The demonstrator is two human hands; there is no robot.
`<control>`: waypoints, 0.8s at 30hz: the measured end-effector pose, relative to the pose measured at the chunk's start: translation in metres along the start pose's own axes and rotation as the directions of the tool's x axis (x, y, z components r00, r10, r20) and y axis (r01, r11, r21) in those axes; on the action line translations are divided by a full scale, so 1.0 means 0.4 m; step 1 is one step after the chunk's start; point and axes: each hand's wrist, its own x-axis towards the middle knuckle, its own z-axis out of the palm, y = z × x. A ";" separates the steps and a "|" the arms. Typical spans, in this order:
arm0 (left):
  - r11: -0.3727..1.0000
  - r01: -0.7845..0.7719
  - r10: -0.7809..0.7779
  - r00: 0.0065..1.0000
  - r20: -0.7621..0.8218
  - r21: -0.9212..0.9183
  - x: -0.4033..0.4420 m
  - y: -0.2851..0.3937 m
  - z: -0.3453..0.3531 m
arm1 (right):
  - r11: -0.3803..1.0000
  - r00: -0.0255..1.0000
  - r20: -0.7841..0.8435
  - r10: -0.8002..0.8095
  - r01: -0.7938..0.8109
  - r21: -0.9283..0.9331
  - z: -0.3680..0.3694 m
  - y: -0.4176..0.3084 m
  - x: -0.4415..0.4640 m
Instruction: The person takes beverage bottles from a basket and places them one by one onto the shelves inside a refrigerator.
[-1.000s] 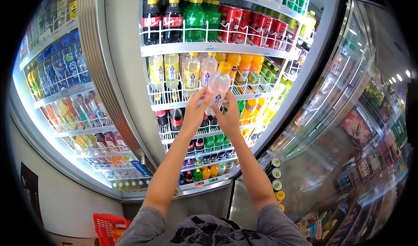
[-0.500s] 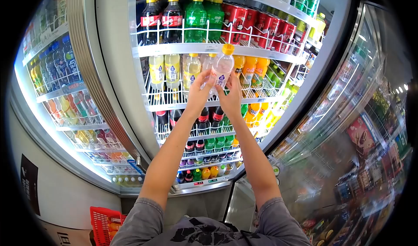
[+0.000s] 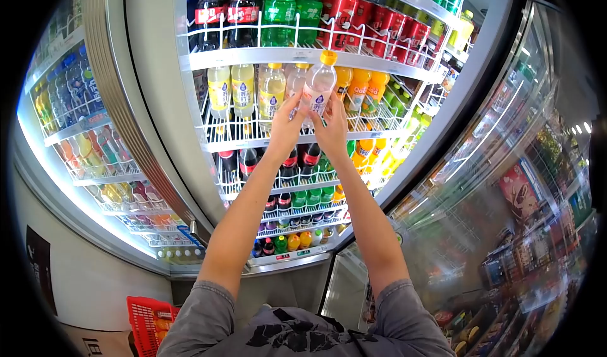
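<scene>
1. A person's left hand [image 3: 286, 129] and right hand [image 3: 332, 129] close around a yellow-capped bottle [image 3: 320, 80], tilted slightly at the frame's centre.
2. The handling looks partway: the bottle is gripped, not yet released; its base is hidden.
3. A red basket [image 3: 140, 318], lower left, holds orange items [image 3: 163, 325], too small to identify.
4. Behind the hands, a wire shelf [image 3: 235, 144] carries yellow-labelled bottles [image 3: 243, 92] and orange bottles [image 3: 377, 86].
5. Cola [image 3: 243, 22], green bottles [image 3: 278, 22] and red cans [image 3: 339, 17] line the rack across the upper frame.

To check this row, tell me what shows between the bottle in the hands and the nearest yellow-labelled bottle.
In the head view, another clear bottle shows between the held bottle and the yellow-labelled bottle, its lower part hidden.
</scene>
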 end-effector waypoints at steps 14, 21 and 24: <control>0.993 0.072 -0.077 0.996 0.053 0.096 -0.001 -0.016 -0.008 | 0.995 1.000 -0.013 -0.023 0.024 0.101 0.011 0.014 -0.005; 0.993 -0.036 0.033 0.999 0.026 0.114 -0.041 0.014 0.019 | 0.984 0.990 0.025 0.138 -0.140 0.114 -0.034 -0.011 -0.032; 0.990 -0.115 0.117 0.993 -0.018 0.081 -0.047 0.011 0.032 | 0.971 0.986 0.042 0.159 -0.164 0.173 -0.055 -0.005 -0.028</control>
